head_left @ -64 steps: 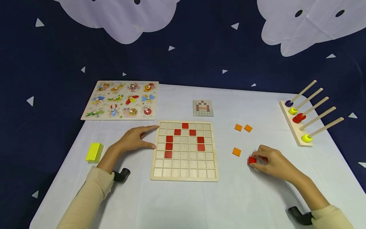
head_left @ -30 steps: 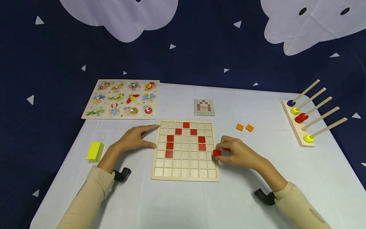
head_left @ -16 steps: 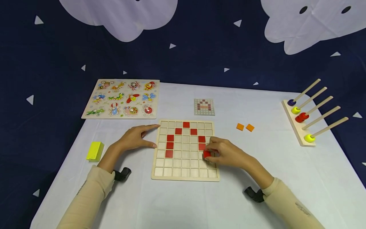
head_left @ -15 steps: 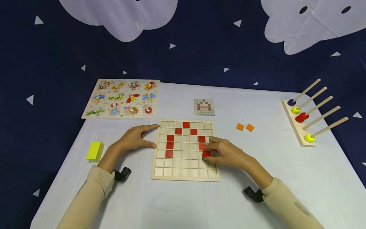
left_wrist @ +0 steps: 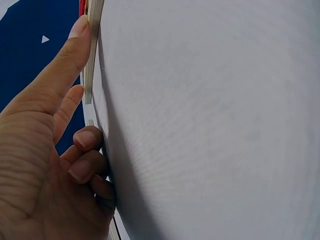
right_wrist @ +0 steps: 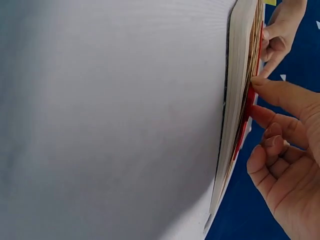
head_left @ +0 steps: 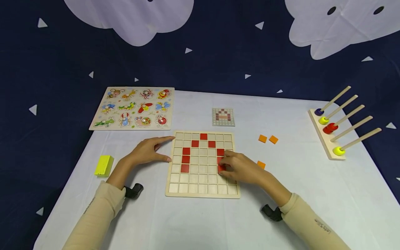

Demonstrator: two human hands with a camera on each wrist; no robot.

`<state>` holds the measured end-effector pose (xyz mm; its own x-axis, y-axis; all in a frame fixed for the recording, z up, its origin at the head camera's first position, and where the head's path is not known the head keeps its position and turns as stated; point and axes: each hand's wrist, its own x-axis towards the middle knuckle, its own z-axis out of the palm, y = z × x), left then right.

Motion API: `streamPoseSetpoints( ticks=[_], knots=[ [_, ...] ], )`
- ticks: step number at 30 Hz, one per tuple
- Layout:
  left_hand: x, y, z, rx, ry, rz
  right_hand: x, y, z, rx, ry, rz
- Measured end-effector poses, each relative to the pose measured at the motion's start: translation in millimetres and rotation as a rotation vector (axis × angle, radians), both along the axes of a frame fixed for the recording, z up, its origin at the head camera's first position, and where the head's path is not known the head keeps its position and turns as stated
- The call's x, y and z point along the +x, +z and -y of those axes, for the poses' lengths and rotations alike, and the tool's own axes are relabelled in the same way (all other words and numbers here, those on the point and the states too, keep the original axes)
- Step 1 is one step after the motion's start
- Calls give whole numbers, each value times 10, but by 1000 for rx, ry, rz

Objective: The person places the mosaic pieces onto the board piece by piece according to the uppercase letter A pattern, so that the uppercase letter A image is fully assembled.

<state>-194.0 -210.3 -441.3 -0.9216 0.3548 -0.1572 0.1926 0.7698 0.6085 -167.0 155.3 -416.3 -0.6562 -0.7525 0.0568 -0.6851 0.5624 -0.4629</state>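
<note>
A square wooden grid board [head_left: 202, 195] lies mid-table, with several red tiles forming an arch shape in its cells. My right hand [head_left: 242, 167] pinches a red tile [head_left: 221, 169] between thumb and forefinger, over the cell just below the right-hand column of red tiles. In the right wrist view, thumb and fingertip sit on two sides of that tile, down at the board's surface, with the other fingers curled loosely. My left hand [head_left: 144, 151] touches the board's left edge, its thumb and forefinger spread and extended; its other fingers bend below, as the left wrist view shows.
Orange tiles [head_left: 263, 138] lie right of the board, one partly behind my right wrist. Behind it is a small pattern card [head_left: 223, 117]. An insect puzzle board [head_left: 131, 109] lies back left, a yellow block [head_left: 104, 166] left, a peg stand [head_left: 326, 135] right.
My right hand has brought the red tile leftward from the table onto the board and down to a cell. The left hand stays at the board's edge.
</note>
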Motion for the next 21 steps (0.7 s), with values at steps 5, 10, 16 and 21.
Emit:
streamPoseSetpoints(
  ticks=[5, 10, 16, 21],
  knots=[
    [3, 4, -6, 0, -1, -2, 9, -12, 2, -5, -14, -11],
    [10, 9, -13, 1, 1, -2, 18, -12, 6, -10, -22, 3],
    [19, 11, -18, 4, 0, 0, 31, -5, 5, -3, -27, 1],
    [19, 14, -16, 6, 6, 0, 35, -8, 9, -14, -38, 21]
  ],
)
